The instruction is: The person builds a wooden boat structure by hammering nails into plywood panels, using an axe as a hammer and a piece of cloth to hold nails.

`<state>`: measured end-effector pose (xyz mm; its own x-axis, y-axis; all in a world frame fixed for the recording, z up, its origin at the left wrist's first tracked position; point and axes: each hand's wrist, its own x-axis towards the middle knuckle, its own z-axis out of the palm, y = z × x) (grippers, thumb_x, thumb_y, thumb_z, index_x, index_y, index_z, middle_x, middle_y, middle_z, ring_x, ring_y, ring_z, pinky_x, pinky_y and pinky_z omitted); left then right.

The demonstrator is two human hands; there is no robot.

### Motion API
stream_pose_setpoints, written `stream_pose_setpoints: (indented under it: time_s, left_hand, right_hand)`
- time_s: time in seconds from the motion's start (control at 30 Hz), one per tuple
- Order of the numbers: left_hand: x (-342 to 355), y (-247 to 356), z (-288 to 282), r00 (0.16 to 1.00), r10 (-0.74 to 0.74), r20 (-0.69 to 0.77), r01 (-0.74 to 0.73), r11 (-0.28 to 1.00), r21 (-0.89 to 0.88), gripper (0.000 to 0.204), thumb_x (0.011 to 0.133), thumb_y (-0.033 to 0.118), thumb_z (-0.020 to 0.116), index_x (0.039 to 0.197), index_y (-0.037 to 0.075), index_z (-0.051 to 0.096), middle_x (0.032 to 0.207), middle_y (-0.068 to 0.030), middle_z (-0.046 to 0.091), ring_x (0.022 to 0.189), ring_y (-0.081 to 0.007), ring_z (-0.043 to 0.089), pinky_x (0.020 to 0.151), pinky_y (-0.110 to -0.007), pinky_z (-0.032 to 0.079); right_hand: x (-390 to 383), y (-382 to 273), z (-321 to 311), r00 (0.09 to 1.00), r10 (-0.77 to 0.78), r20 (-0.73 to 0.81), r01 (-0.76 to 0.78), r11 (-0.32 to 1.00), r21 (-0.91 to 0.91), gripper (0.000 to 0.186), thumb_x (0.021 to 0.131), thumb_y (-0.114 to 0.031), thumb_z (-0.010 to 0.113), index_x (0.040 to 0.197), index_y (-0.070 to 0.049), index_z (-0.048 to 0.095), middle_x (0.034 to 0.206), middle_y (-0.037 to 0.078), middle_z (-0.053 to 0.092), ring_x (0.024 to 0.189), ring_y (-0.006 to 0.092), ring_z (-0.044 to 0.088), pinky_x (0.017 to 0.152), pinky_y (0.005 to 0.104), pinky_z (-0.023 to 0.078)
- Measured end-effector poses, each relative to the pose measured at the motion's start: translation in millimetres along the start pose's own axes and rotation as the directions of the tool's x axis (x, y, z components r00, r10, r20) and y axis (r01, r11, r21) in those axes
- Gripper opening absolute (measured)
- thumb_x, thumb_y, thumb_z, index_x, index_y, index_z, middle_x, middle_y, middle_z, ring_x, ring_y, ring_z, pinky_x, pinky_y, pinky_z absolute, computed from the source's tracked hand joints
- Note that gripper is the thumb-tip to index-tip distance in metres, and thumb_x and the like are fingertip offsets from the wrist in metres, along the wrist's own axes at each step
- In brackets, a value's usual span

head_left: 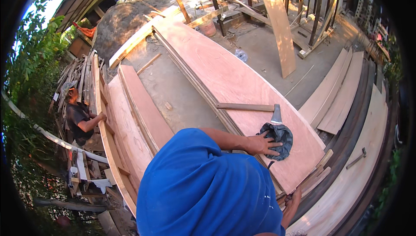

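Note:
My left hand (261,144) rests with its fingers spread on a crumpled black plastic bag (284,137). The bag lies on a long pinkish plywood panel (234,82). Just beyond it, a hatchet (247,106) with a wooden handle and grey metal head lies across the panel. My right hand (293,201) is low at the panel's near corner, its fingers curled in at the edge beside some wood strips. What those fingers close on is hidden. My blue-sleeved upper body covers the panel's lower left side.
A person (80,117) at the left holds a long timber frame (104,125). More plywood strips (145,106) lie beside it. At the right are boards (336,88), dark beams and a hammer (356,159) on a pale plank. A tall board (277,24) leans at the back.

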<state>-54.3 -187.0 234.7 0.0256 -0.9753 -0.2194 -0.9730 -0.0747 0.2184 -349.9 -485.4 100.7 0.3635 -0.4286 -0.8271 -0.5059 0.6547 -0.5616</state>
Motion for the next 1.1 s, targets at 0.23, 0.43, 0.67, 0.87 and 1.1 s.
stream_pose_setpoints:
  time_s: [0.23, 0.43, 0.67, 0.87, 1.1]
  left_hand:
    - [1.7, -8.1, 18.6, 0.997, 0.035, -0.063, -0.034, 0.999, 0.016, 0.083, 0.088, 0.014, 0.067, 0.163, 0.031, 0.036, 0.176, -0.0161, 0.014, 0.150, -0.0429, 0.039, 0.115, -0.076, 0.033]
    - [0.0, -7.7, 13.1, 0.997, 0.046, -0.068, -0.046, 0.999, 0.002, 0.080, 0.091, 0.013, 0.065, 0.163, 0.031, 0.037, 0.176, -0.0161, 0.015, 0.148, -0.0427, 0.042, 0.113, -0.075, 0.035]
    - [1.6, -11.5, 21.4, 0.993, 0.051, -0.105, -0.050, 0.999, 0.006, 0.078, 0.092, 0.015, 0.065, 0.163, 0.033, 0.037, 0.176, -0.0149, 0.015, 0.145, -0.0422, 0.046, 0.112, -0.074, 0.038]
    - [3.7, -13.1, 24.9, 0.994, 0.041, -0.097, -0.040, 0.999, 0.013, 0.084, 0.088, 0.015, 0.071, 0.162, 0.034, 0.037, 0.176, -0.0152, 0.016, 0.145, -0.0423, 0.046, 0.113, -0.074, 0.038]
    - [-0.7, -12.5, 13.3, 0.998, 0.047, -0.046, -0.047, 0.999, 0.003, 0.089, 0.086, 0.016, 0.074, 0.163, 0.034, 0.035, 0.176, -0.0160, 0.015, 0.146, -0.0436, 0.044, 0.113, -0.075, 0.036]
  right_hand:
    - [-37.2, -3.2, 12.6, 0.997, 0.071, -0.039, -0.074, 0.995, -0.068, 0.047, 0.099, -0.063, 0.057, 0.077, -0.021, 0.054, 0.055, -0.004, 0.041, 0.038, 0.0077, 0.028, 0.036, 0.0249, 0.018]
    - [-38.4, -18.4, 5.1, 0.971, 0.237, 0.043, -0.230, 0.965, -0.125, 0.038, 0.099, -0.053, 0.059, 0.082, -0.020, 0.053, 0.055, -0.001, 0.044, 0.040, 0.0086, 0.030, 0.038, 0.0261, 0.020]
    - [-42.9, -16.0, 6.0, 0.973, 0.215, 0.079, -0.211, 0.976, -0.046, 0.038, 0.100, -0.054, 0.060, 0.084, -0.020, 0.054, 0.057, -0.001, 0.045, 0.041, 0.0098, 0.031, 0.039, 0.0273, 0.023]
    - [-50.5, 4.3, 9.9, 0.995, 0.044, 0.087, -0.050, 0.997, 0.062, 0.035, 0.103, -0.048, 0.059, 0.089, -0.016, 0.065, 0.063, 0.000, 0.058, 0.046, 0.0123, 0.049, 0.040, 0.0271, 0.036]
    - [-37.4, 17.3, -6.6, 0.959, -0.134, 0.251, 0.121, 0.991, 0.064, 0.033, 0.104, -0.029, 0.064, 0.125, -0.004, 0.062, 0.089, 0.010, 0.071, 0.065, 0.0219, 0.066, 0.052, 0.0330, 0.052]
